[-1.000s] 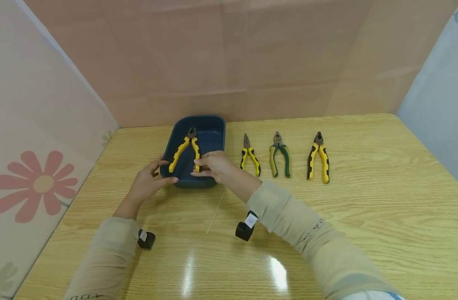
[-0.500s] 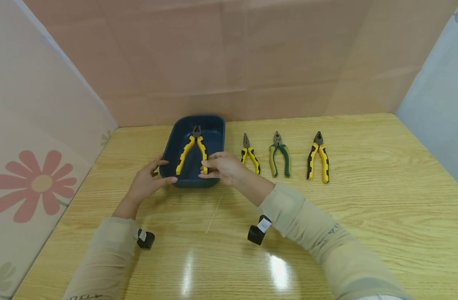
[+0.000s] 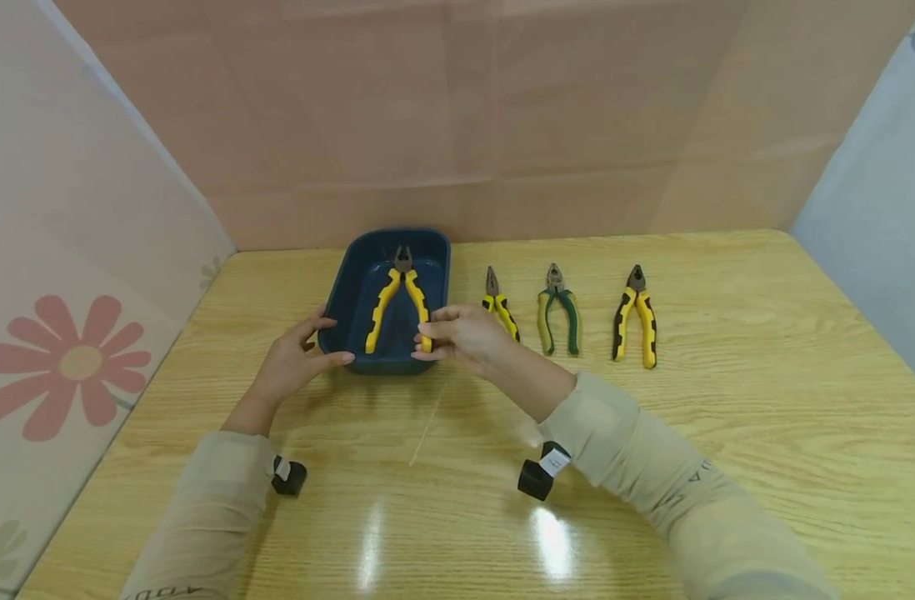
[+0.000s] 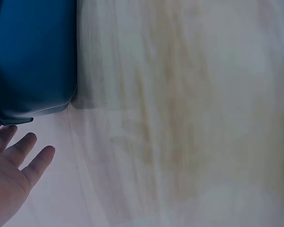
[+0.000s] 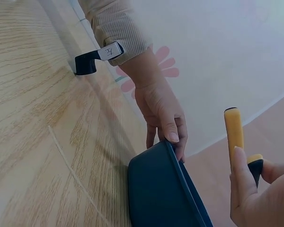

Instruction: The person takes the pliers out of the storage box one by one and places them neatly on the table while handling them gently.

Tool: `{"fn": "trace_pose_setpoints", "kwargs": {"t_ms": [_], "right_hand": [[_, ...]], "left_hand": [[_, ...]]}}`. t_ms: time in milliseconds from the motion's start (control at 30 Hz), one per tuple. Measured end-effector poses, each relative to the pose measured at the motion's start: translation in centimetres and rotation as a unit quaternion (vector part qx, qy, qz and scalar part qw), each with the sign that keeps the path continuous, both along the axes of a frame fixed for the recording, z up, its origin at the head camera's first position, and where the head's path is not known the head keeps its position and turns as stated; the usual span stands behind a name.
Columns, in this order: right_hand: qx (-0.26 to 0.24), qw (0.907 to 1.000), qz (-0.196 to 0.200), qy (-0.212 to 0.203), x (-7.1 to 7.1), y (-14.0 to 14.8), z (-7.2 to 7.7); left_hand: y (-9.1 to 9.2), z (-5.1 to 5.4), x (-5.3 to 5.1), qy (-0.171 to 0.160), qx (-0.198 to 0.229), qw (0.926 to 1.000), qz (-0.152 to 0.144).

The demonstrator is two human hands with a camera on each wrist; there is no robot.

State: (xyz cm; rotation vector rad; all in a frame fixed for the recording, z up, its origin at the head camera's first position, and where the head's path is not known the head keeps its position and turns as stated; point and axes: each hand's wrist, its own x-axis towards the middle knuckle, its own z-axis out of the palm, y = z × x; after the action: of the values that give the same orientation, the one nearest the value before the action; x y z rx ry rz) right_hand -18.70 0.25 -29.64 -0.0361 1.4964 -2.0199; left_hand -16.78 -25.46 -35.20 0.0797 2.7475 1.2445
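My left hand [image 3: 291, 358] grips the near left corner of a dark blue plastic bin [image 3: 390, 367]; its thumb lies over the rim in the right wrist view. Over the bin is a pair of pliers [image 3: 384, 312] with yellow and black handles, spread apart, grey head pointing away. The right hand [image 3: 468, 335] pinches the end of the right handle between thumb and fingers. Seen from the right wrist, the pliers [image 5: 234, 135] stand raised above the bin's rim. Only part of the bin [image 4: 35, 56] and a few left fingers show in the left wrist view.
Right of the bin lie three more pliers in a row: small yellow-black needle-nose pliers [image 3: 492, 287], partly behind the right hand, green-handled pliers [image 3: 570, 312] and yellow-black pliers [image 3: 647, 325]. A thin pale strip [image 3: 427, 425] crosses the wooden table [image 3: 765, 375]. A papered wall stands behind.
The right hand and the held pliers have moved rightward across the bin, toward its right side. The left hand and bin stay nearly still.
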Motion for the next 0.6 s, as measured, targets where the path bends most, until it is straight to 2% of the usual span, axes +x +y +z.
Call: {"fn": "trace_pose_setpoints", "kwargs": {"t_ms": [267, 600], "right_hand": [[-0.005, 0.9999, -0.007, 0.006, 0.7, 1.3, 0.3], [-0.011, 0.9993, -0.025, 0.025, 0.9, 3.4, -0.1]], "left_hand": [[0.2, 0.1, -0.1, 0.0, -0.001, 1.0, 0.003], [0.0, -0.1, 0.0, 0.001, -0.001, 1.0, 0.005]]}}
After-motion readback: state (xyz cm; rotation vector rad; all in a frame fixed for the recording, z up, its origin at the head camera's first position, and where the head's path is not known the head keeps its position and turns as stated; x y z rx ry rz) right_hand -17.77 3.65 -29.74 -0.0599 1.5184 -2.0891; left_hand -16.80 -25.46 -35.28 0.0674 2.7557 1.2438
